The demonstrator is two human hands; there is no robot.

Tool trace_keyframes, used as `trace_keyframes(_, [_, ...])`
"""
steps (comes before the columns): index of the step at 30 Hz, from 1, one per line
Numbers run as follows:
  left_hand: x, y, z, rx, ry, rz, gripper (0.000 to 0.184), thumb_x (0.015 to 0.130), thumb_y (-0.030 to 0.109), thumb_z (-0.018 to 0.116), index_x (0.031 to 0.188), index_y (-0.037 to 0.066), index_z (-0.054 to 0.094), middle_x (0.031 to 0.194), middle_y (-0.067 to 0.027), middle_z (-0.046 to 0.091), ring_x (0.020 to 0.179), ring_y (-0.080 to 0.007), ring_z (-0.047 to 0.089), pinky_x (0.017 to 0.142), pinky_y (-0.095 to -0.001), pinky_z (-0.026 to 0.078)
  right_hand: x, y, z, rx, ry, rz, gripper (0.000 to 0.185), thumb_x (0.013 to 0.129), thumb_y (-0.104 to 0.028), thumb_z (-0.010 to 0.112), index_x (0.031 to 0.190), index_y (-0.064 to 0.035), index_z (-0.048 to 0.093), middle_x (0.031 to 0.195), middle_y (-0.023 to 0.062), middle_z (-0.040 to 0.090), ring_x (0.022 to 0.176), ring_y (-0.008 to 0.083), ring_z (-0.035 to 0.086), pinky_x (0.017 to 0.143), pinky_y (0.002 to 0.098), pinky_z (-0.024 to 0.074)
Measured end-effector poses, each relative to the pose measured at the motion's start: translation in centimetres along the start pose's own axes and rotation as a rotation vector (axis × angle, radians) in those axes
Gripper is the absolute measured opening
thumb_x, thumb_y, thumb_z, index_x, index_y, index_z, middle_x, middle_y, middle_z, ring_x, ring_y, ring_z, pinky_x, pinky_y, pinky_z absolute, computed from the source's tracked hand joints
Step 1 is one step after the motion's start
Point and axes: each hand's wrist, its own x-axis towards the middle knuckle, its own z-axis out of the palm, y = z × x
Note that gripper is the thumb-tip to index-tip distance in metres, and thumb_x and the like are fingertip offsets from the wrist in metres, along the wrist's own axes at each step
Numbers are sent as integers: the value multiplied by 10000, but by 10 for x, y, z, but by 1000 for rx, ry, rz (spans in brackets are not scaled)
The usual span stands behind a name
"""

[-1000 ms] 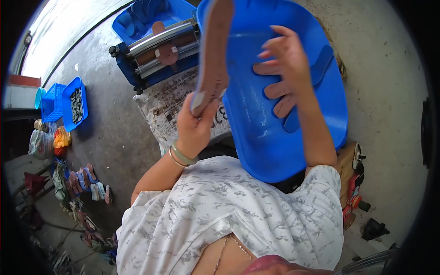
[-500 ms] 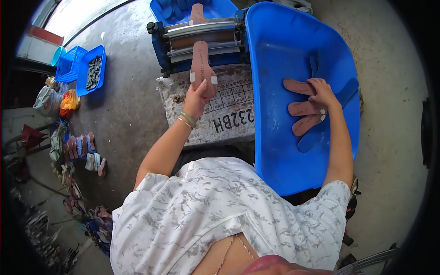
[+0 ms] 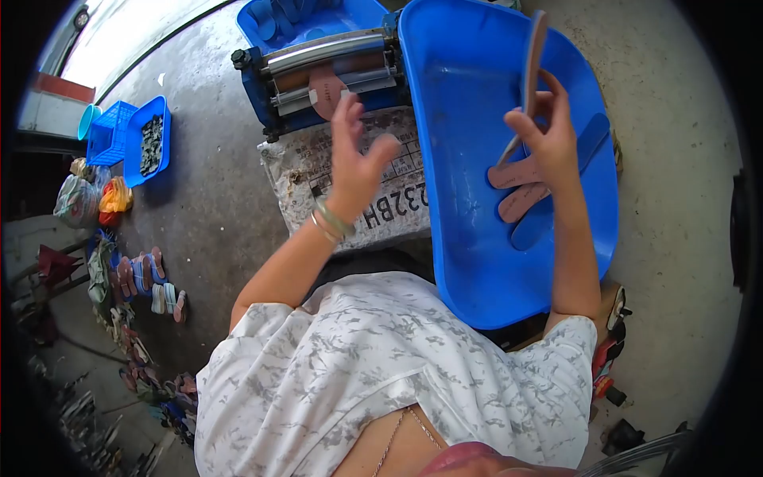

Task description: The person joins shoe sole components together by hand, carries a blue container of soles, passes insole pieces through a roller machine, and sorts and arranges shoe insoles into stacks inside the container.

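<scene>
My left hand [image 3: 358, 163], with bangles at its wrist, is raised with fingers apart and nothing in it. Just beyond its fingertips, a pink insole [image 3: 323, 89] lies partly between the rollers [image 3: 330, 54] of a small blue-framed machine; its far end is hidden there. Over the large blue tub [image 3: 445, 262], my right hand [image 3: 550, 131] grips another pink insole [image 3: 535, 63], held upright and seen nearly edge-on. Below that hand, more pink insoles [image 3: 520, 200] lie fanned in the tub with blue pieces [image 3: 592, 141] of similar shape.
Under my left hand is a worn printed board or sack [image 3: 397, 203] in front of the machine. A second blue tub [image 3: 318, 32] with blue pieces stands behind the rollers. On the floor at left are a blue tray [image 3: 131, 167] of dark scraps, bags [image 3: 115, 199] and several sandals [image 3: 147, 274].
My left hand has let go of its insole, which has moved into the rollers. My right hand has lifted an insole from the tub and turned it upright.
</scene>
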Motion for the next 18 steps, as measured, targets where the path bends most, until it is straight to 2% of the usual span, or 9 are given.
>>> trace_keyframes(2, [-27,75,29,261,-257,279,788,821,253,743,1435,18,310,1387,-194,431,1301,-299,426,1067,-381,348,-20,-31,29,94,-56,-54,858,771,-368,787,1441,-63,346,1034,76,539,1027,188,574,870,349,512])
trace_keyframes(7, [-45,54,13,256,-335,117,645,862,166,706,1399,39,371,1299,-138,542,1197,-247,539,1016,-351,416,-28,-37,51,259,-217,-211,822,795,-325,774,1449,-75,344,1128,96,549,1125,213,548,944,370,477])
trace_keyframes(9, [-47,36,-10,-231,-109,-98,466,922,117,627,1334,40,423,1218,-83,607,1093,-197,609,950,-318,475,-1,13,14,-191,-235,-290,806,781,-249,778,1453,-103,357,1321,119,506,1243,272,492,1040,405,403])
trace_keyframes(10, [-49,27,-22,-230,-103,-96,466,922,117,627,1334,40,423,1218,-83,607,1093,-197,609,950,-318,475,5,44,-2,-363,-304,-264,810,750,-214,785,1444,-115,379,1379,115,475,1287,291,454,1072,416,365])
trace_keyframes(11, [-51,18,-36,-351,-61,-224,421,934,119,610,1310,43,436,1222,-76,603,1092,-192,608,944,-324,483,7,81,-20,-535,-369,-237,818,719,-179,792,1434,-127,400,1437,112,444,1331,310,415,1104,427,327])
trace_keyframes(13, [-58,-5,-56,-592,27,-481,331,958,121,577,1260,50,463,1231,-63,594,1090,-182,607,932,-337,497,2,159,-53,-1034,-633,-241,860,646,-163,804,1418,-135,428,1450,121,430,1361,311,374,1125,446,292])
trace_keyframes(15, [-61,-37,-65,-628,61,-542,318,960,128,573,1252,56,468,1226,-60,595,1087,-181,608,929,-344,503,-8,188,-67,-1054,-680,-177,819,609,-156,813,1360,-105,492,1387,109,494,1329,290,404,1110,469,294])
trace_keyframes(17, [-58,-70,-72,-695,110,-675,293,966,143,565,1234,68,477,1215,-55,597,1081,-180,610,922,-358,514,0,189,-64,-1055,-730,-147,789,616,-163,812,1342,-93,510,1349,104,522,1305,283,423,1098,473,305])
trace_keyframes(18, [-54,-85,-73,-695,111,-676,293,966,143,565,1234,68,477,1215,-55,597,1081,-180,610,922,-358,514,5,186,-64,-1058,-773,-110,760,624,-171,811,1324,-81,529,1310,98,550,1281,275,442,1086,476,317])
